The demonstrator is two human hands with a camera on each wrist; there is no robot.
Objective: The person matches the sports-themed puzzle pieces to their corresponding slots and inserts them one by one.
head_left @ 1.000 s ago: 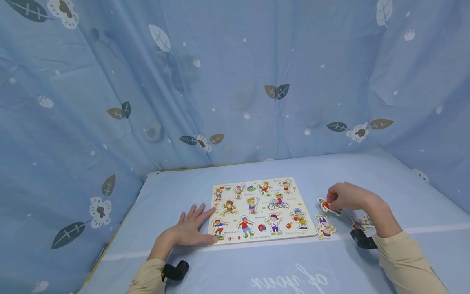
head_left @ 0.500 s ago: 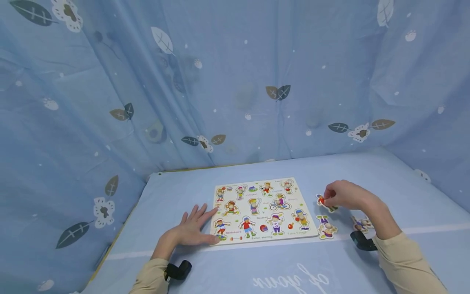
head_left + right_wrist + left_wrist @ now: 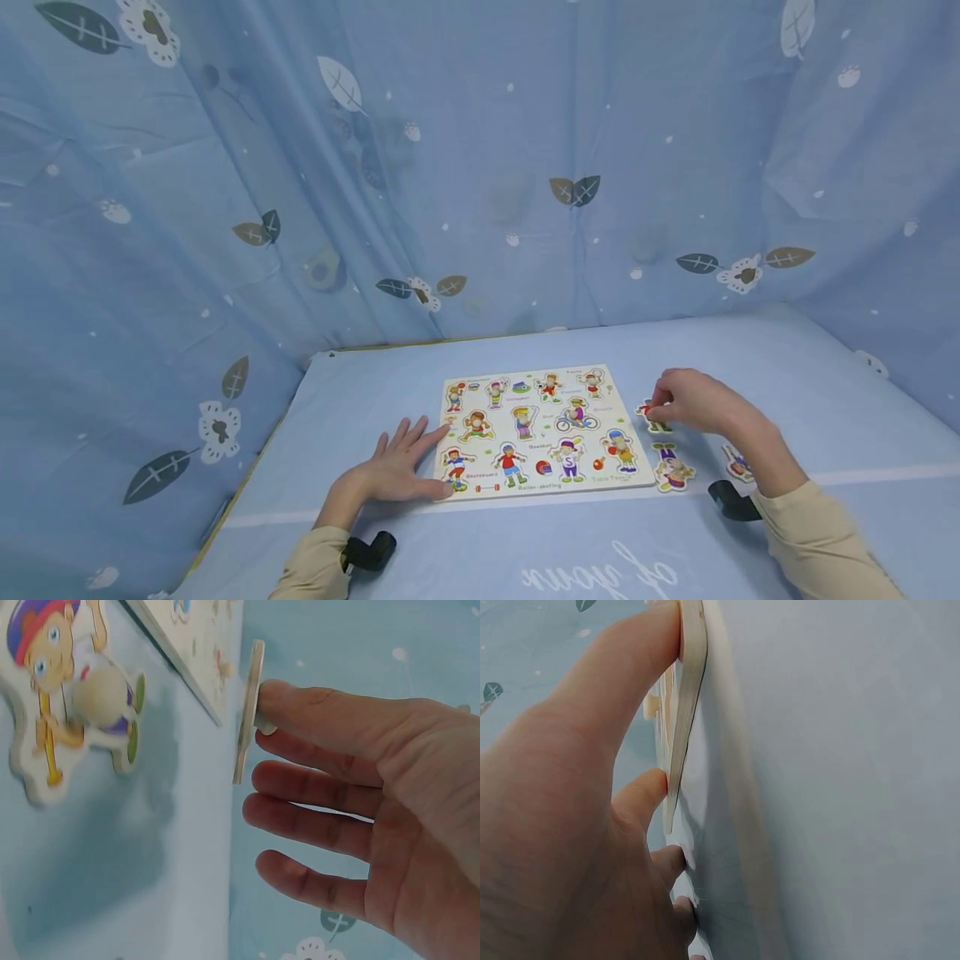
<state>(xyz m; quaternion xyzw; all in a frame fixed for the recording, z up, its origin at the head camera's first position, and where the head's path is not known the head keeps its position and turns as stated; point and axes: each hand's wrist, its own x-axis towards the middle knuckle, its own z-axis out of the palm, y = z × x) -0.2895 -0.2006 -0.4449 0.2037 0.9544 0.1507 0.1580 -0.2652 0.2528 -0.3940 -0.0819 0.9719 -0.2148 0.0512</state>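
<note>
In the head view my left hand (image 3: 393, 471) rests on the left edge of a wooden peg puzzle board (image 3: 502, 433) with its fingers spread. The left wrist view has the thumb (image 3: 649, 645) pressed on the board's pale rim and another fingertip lower along it. Just right of the board, my right hand (image 3: 701, 408) pinches the knob of a puzzle piece (image 3: 660, 427), a figure in red, between thumb and forefinger. From the right wrist this piece (image 3: 247, 712) appears edge-on; the other fingers are loosely extended. Figures with knobs lie across the board.
A loose puzzle piece in purple (image 3: 672, 468) lies beside the board's lower right corner. Another loose piece (image 3: 738, 464) lies under the right forearm, partly hidden. The pale blue cloth (image 3: 450, 550) covers the table, and a patterned curtain (image 3: 480, 167) hangs behind.
My right hand has moved a little left toward the board with the puzzle piece, which has turned from slanted to more upright. My left hand keeps its place on the board.
</note>
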